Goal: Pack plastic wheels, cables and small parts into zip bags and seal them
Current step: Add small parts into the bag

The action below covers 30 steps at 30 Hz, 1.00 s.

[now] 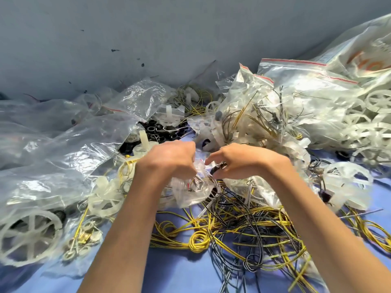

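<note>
Both hands are close together over the mess: left hand (171,159) and right hand (239,161), with a small zip bag (190,191) between and just below them. That bag is crumpled, with some thin wires in it, hard to say what else. Beyond my right hand there's a stuffed bag (254,115) full of cable ends and white plastic bits, and further right a big bag of wheels (349,115) with a red zip strip. Off to my left, crinkly clear bags (63,144), and one near my left forearm holds a white spoked wheel (29,231).

My left hand's fingers are curled, gripping the top of the small zip bag. My right hand pinches a dark piece (215,169) right at the bag's mouth, cable end or part, can't tell, index finger sticking out a bit.

Below my hands, between my forearms, is a tangle of yellow and black cables (232,229) on the blue cloth (179,271). Black ring parts (163,132) sit just beyond my left hand, and a loose wheel (347,176) lies right of my right hand.
</note>
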Motion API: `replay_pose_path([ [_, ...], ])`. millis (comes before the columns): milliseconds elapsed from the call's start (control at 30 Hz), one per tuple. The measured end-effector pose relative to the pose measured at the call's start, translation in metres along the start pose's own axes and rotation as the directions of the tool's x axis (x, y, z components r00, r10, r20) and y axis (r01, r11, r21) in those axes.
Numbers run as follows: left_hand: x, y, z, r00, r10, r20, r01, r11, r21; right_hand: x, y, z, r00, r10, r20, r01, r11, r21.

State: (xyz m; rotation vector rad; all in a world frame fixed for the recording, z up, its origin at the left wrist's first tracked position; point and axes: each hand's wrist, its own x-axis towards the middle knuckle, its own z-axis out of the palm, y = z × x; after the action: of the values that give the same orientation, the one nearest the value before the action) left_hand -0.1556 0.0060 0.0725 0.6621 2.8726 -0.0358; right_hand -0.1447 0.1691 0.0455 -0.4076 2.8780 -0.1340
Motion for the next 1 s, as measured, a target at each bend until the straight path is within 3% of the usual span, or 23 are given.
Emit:
replay_pose_path([
  [100, 0.002, -0.009, 0.000, 0.993, 0.075, 0.094, -0.072, 0.997, -0.040, 0.009, -0.007, 0.016, 0.998, 0.018, -0.056, -0.025, 0.992, -0.123],
  [233, -0.002, -0.016, -0.006, 0.983, 0.158, 0.092, -0.148, 0.983, -0.107, 0.009, -0.006, 0.017, 0.990, 0.042, -0.132, -0.063, 0.985, -0.162],
  [300, -0.005, -0.020, -0.010, 0.980, 0.189, 0.063, -0.179, 0.975, -0.134, -0.001, -0.009, 0.010, 0.964, 0.061, -0.257, -0.088, 0.992, -0.095],
  [367, -0.007, -0.022, -0.013, 0.980, 0.200, 0.021, -0.193, 0.966, -0.171, -0.016, -0.017, 0.002, 0.881, 0.125, -0.457, -0.105, 0.992, 0.068],
  [433, -0.007, -0.024, -0.016, 0.979, 0.200, -0.034, -0.202, 0.953, -0.226, -0.033, -0.030, -0.010, 0.807, 0.136, -0.574, 0.010, 0.970, 0.245],
  [500, -0.008, -0.025, -0.018, 0.972, 0.210, -0.101, -0.230, 0.937, -0.263, -0.043, -0.041, -0.022, 0.856, 0.042, -0.515, 0.132, 0.946, 0.296],
  [600, -0.011, -0.025, -0.023, 0.944, 0.228, -0.238, -0.295, 0.907, -0.300, -0.041, -0.055, -0.025, 0.946, -0.097, -0.309, 0.181, 0.950, 0.255],
  [767, -0.016, -0.024, -0.028, 0.914, 0.230, -0.333, -0.349, 0.865, -0.361, -0.031, -0.057, -0.012, 0.915, -0.206, -0.348, 0.311, 0.908, 0.281],
  [833, -0.016, -0.024, -0.029, 0.908, 0.212, -0.361, -0.349, 0.860, -0.372, -0.033, -0.049, -0.011, 0.934, -0.262, -0.241, 0.324, 0.907, 0.268],
  [900, -0.018, -0.025, -0.029, 0.913, 0.215, -0.347, -0.348, 0.853, -0.388, -0.040, -0.037, -0.019, 0.955, -0.218, -0.199, 0.277, 0.894, 0.351],
  [1000, -0.020, -0.029, -0.030, 0.917, 0.191, -0.350, -0.334, 0.849, -0.410, -0.055, -0.012, -0.039, 0.948, -0.103, -0.303, 0.229, 0.880, 0.416],
])
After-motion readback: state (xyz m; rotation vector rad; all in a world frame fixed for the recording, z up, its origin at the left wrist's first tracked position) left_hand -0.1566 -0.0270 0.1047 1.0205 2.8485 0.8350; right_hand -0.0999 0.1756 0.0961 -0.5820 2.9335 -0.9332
